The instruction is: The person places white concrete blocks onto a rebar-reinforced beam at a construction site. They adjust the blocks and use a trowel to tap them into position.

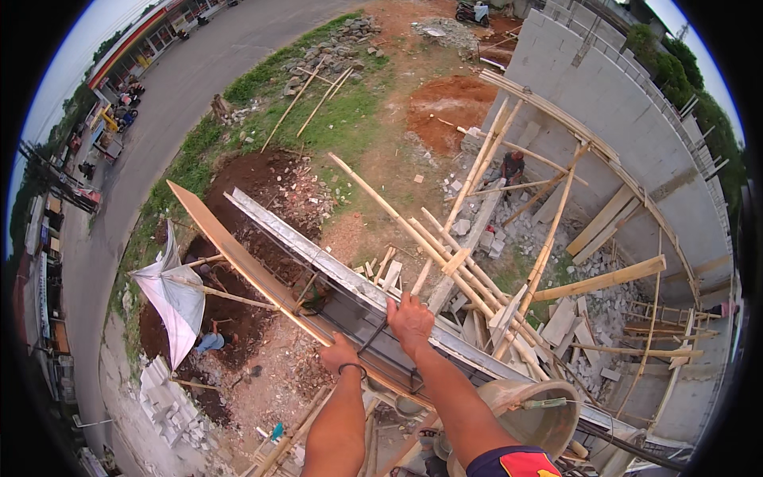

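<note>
Below me runs a long, narrow trough with dark rebar (pixel 373 334) inside it. Its left side is a brown plywood board (pixel 238 258); its right side is a pale grey board (pixel 310 254). My left hand (pixel 342 355), a dark band at its wrist, is closed over the plywood board's top edge. Farther right, my right hand (pixel 411 322) has its fingers bent over the grey board's edge beside a rebar tie. The undersides of both hands' fingers are hidden. Close to my right forearm stands a mortar-stained bucket (pixel 548 413), tilted towards me.
Bamboo poles (pixel 469 278) cross at the right, before a tall grey block wall (pixel 572 103). Far below lie rubble, red soil (pixel 445 111) and stacked pale blocks (pixel 171 405). A white canopy (pixel 171 302) stands left, near a stooping person (pixel 214 340). Another person (pixel 513 165) is near the wall.
</note>
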### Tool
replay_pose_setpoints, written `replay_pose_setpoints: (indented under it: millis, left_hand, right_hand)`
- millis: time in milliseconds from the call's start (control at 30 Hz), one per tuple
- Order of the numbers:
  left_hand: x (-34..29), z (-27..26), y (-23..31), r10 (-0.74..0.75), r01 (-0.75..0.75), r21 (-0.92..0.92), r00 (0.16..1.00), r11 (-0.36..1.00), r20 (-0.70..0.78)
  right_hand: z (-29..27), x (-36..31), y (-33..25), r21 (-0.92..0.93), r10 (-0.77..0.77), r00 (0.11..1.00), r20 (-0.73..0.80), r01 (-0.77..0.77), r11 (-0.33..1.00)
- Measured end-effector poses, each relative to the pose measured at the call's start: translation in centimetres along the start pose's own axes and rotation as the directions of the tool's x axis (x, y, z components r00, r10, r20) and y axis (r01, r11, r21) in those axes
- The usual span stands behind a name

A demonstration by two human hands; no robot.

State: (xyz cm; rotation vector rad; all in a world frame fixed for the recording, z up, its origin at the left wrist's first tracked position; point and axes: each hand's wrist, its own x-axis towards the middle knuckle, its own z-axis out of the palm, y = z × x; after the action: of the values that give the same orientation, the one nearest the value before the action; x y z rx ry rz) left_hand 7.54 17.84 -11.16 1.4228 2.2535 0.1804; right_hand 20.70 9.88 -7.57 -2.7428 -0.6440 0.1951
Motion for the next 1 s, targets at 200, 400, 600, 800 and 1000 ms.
replay_pose_setpoints:
  millis: [200,400,600,800,1000]
  left_hand:
    - [-0.3,-0.5,0.2,0.009,-0.008,0.01,1.0,1.0,-0.019]
    - [-0.7,-0.5,0.4,-0.026,0.026,0.016,1.0,1.0,0.013]
    - [-0.5,0.2,-0.3,-0.019,0.02,-0.037,0.999,0.999,0.027]
    - [-0.5,0.0,0.0,-0.009,0.009,-0.018,1.0,1.0,0.022]
    - [-0.6,-0.5,0.1,-0.016,0.019,-0.047,0.999,0.999,0.052]
  right_hand:
    - [1.0,-0.1,-0.1,-0.107,-0.032,0.999,-0.035,0.028,0.994]
    - [1.1,-0.3,0.0,-0.154,-0.048,0.995,-0.088,0.034,0.987]
    - [1.2,-0.3,0.2,-0.158,-0.059,0.995,-0.075,0.047,0.986]
    - [1.1,-0.3,0.0,-0.174,-0.06,0.994,-0.088,0.044,0.984]
    - [1.0,-0.3,-0.1,-0.17,-0.041,0.996,-0.077,0.028,0.985]
